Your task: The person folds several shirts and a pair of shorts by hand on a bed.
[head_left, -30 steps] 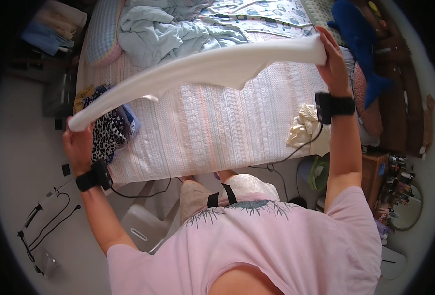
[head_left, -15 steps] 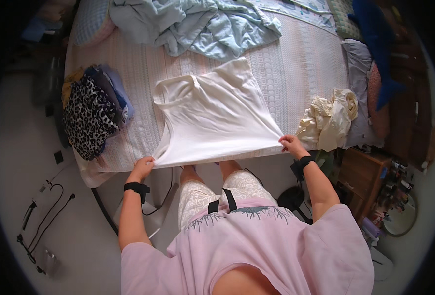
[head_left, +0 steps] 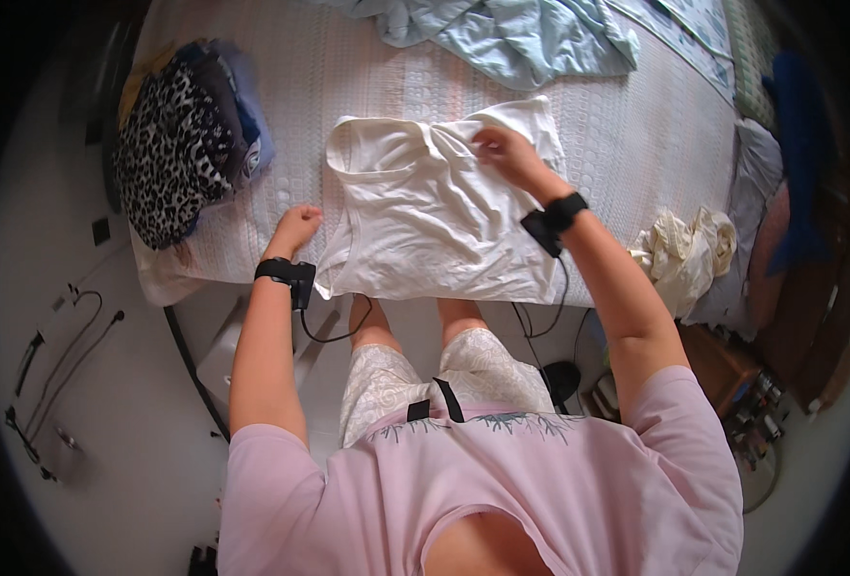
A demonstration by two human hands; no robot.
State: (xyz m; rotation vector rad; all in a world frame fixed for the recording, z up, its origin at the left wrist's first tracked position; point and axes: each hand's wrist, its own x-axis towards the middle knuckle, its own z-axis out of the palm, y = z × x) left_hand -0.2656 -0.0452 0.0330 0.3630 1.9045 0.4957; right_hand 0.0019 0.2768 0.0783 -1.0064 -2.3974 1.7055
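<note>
Top (head_left: 444, 216), seemingly mid-straightening; left hand (head_left: 297, 228) fisted, just left; right hand (head_left: 511, 156) over far side, pinching: cannot tell; calls for light touch

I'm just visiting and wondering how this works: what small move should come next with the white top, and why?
I'd probably smooth the folds on the far side of the white top with the right hand: the top lies spread on the bed but wrinkled there, and that hand is already at them. The left hand is apart, beside it.
</note>
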